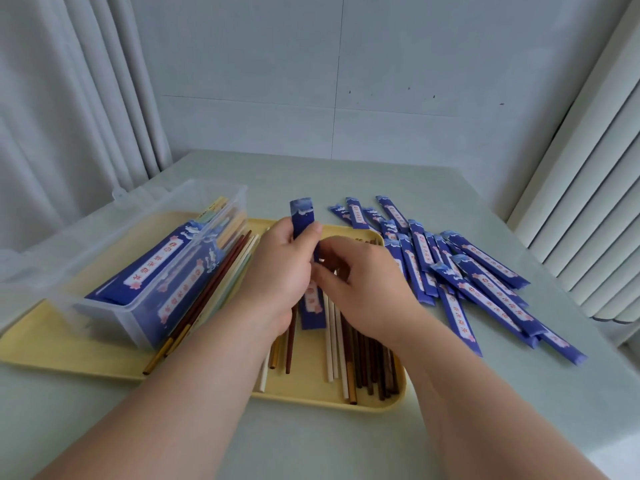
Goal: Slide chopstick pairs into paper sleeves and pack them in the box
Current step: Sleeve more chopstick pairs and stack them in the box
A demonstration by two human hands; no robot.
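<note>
Both hands over yellow tray (104, 355), mid-table. Left hand (277, 271) fingers closed around blue paper sleeve (304, 220), held upright-ish; right hand (363, 285) pinching its middle. Clear box (104, 271) on the tray's left part, loose chopsticks (360, 362) below, sleeve pile (478, 271) right. Bare table (311, 174) beyond.

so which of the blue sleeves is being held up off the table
The sleeve gripped between the left hand and right hand above the yellow tray; the others lie on the table or in the clear box.
</note>
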